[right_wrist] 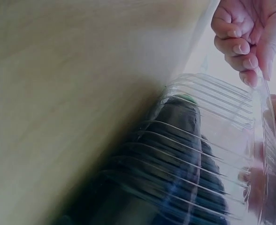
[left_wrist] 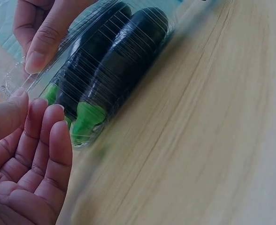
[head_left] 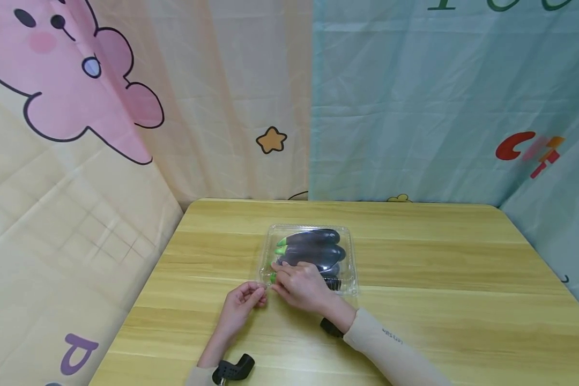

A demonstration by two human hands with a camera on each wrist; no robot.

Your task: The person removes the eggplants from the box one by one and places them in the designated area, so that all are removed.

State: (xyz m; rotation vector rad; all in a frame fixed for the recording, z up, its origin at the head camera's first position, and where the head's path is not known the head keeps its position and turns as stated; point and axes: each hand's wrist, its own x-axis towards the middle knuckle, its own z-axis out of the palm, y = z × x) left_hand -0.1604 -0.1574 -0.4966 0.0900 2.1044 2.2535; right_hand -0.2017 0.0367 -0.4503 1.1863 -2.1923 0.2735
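Observation:
A clear plastic clamshell container (head_left: 350, 257) lies on the table with several dark purple eggplants (head_left: 313, 253) inside, their green stem ends toward the left. My left hand (head_left: 241, 304) pinches the container's near left corner between thumb and index finger; the right wrist view shows this left hand (right_wrist: 250, 42) at the corner tab. Across the front left of the lid reaches my right hand (head_left: 303, 285). In the left wrist view the thumb of the right hand (left_wrist: 51, 30) lies along the rim, with curled fingers behind it. Part of the front rim is hidden under that hand.
The container stands on a light wooden table (head_left: 439, 300). Printed curtains (head_left: 222, 96) hang behind the table and along its sides. A black wrist mount (head_left: 233, 370) sits on the left wrist, and another dark mount (head_left: 331, 327) shows under the right wrist.

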